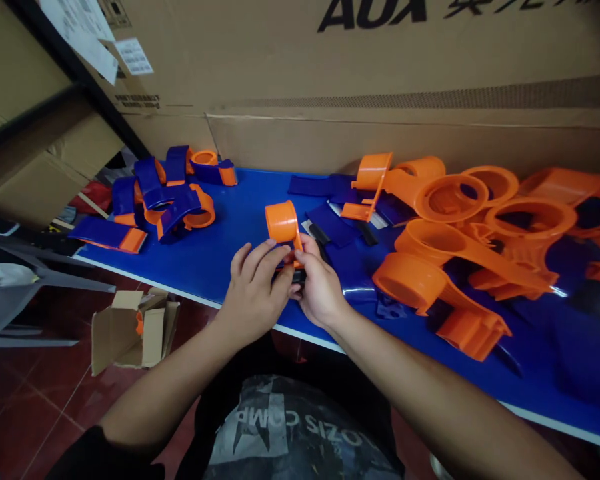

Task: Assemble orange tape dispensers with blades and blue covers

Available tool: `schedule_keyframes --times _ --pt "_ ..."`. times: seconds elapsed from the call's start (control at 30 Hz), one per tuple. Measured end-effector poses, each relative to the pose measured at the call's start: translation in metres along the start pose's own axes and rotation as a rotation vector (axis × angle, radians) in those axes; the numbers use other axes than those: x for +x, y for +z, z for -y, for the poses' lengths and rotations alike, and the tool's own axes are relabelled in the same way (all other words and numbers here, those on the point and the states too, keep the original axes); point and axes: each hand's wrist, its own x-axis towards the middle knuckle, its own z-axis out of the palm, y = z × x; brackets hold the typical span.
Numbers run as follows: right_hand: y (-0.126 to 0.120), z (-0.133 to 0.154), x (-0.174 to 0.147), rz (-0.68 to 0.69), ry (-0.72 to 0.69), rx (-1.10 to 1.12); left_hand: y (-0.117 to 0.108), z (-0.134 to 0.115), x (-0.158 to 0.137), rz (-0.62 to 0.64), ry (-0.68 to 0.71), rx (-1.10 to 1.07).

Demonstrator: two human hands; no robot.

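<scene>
Between my two hands, above the front edge of the blue table, is an orange tape dispenser (281,221) with its round hub pointing up and away from me. My left hand (255,290) has its fingers closed on the lower end of the dispenser. From the other side, my right hand (323,283) grips the same end, thumb up along the orange arm. A small black piece (299,275) shows between the fingertips; how it sits on the dispenser is partly hidden by the fingers.
Orange dispenser frames (413,280) are heaped on the right of the table (220,257), among blue flat pieces (337,227). Several blue-and-orange dispensers (173,207) lie at the left. Behind stands a large cardboard box (280,60); a small open carton (125,333) sits on the floor.
</scene>
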Motion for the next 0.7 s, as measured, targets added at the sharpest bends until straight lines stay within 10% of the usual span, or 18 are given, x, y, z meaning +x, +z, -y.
schedule_keyframes --times 0.53,0.7 --pt "0.004 0.006 -0.002 0.036 -0.04 -0.027 -0.01 -0.014 -0.021 -0.156 -0.263 -0.268" --pt "0.008 0.008 -0.006 0.058 -0.006 -0.042 -0.002 -0.023 -0.025 0.014 -0.32 -0.505"
